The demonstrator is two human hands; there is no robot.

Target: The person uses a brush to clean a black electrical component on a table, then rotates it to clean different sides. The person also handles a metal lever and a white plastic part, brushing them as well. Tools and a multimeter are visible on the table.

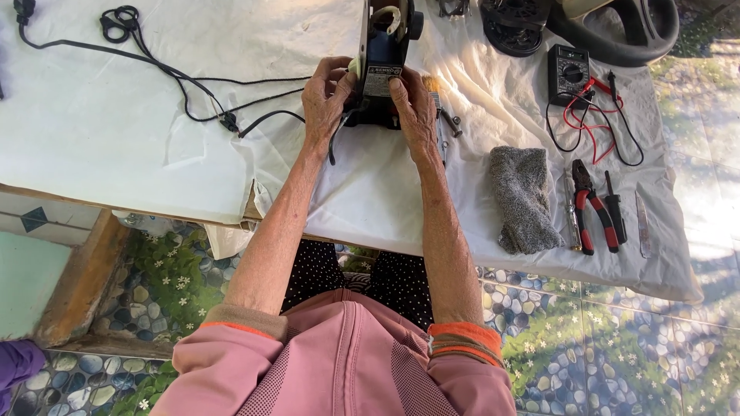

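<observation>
Bracing the dark motor unit (383, 69) between both hands, you are pressing your left hand (325, 96) and right hand (414, 108) fingers closed against its sides; it is looking heavy, rigid and smooth-cased, so you are gripping its lower body on the surface (116, 131).

The dark motor unit (381, 62) is cut off by the top edge, its base hidden behind both hands.

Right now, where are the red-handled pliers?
In the head view, the red-handled pliers lie on the white cloth-covered table, to the right of the person's hands, between a folded grey towel and a black-handled screwdriver.
</observation>
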